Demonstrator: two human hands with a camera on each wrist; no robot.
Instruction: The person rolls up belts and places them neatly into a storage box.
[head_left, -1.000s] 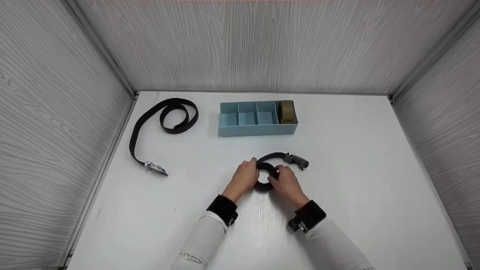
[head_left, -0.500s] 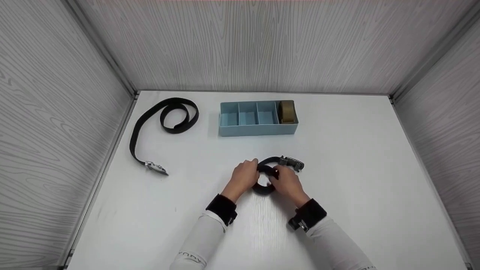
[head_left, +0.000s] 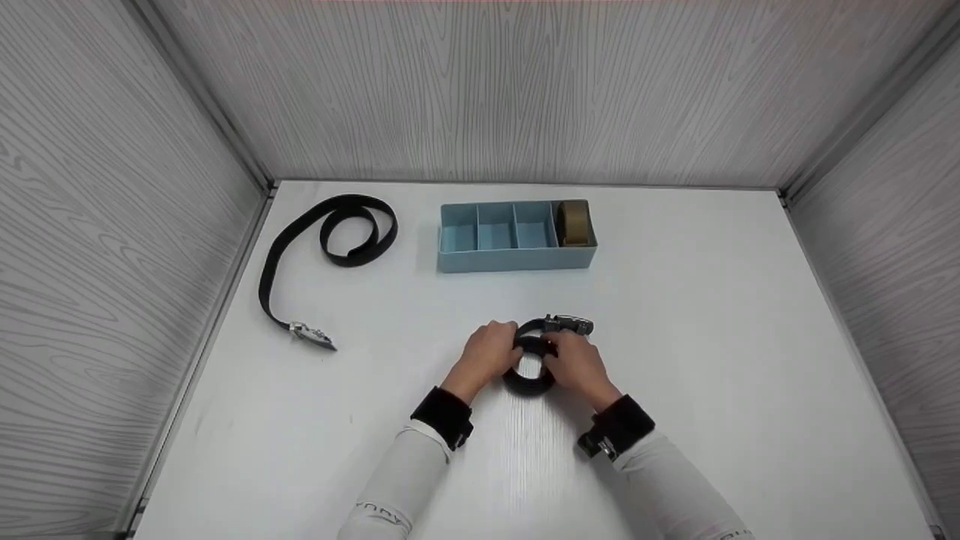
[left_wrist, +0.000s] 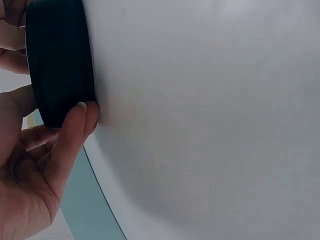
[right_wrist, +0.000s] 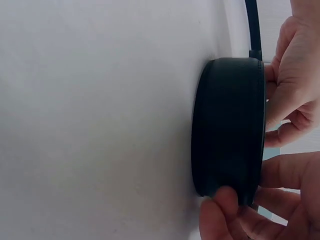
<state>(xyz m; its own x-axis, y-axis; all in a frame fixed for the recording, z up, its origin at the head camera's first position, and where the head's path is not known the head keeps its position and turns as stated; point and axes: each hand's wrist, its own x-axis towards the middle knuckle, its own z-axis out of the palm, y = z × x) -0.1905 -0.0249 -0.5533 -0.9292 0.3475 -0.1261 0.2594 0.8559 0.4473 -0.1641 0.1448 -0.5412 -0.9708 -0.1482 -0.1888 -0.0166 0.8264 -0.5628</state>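
A black belt (head_left: 528,389) is wound into a ring that stands on its edge in front of me. My left hand (head_left: 486,352) holds the ring's left side, thumb inside and fingers along the outside. On the opposite side, my right hand (head_left: 579,367) pinches the band between thumb and fingers. A short free end with a dark metal buckle (head_left: 571,323) curves round behind the coil, close to the right fingers. Seen from the left wrist, the coil's outer face (left_wrist: 59,60) rests low against the table, fingertips at its lower edge. The right wrist view shows the same stitched band (right_wrist: 230,125).
Behind the hands stands a light blue divided box (head_left: 517,260), with a brown coiled band (head_left: 575,223) in its right compartment. At left lies a second black belt (head_left: 352,201), loosely curled, its silver buckle (head_left: 311,336) toward me. Grey wood-grain walls (head_left: 480,90) enclose the table.
The buckle end has been drawn leftward and in toward the coil, so its loose tail is shorter. The coil has shifted slightly toward me, with both hands still on it.
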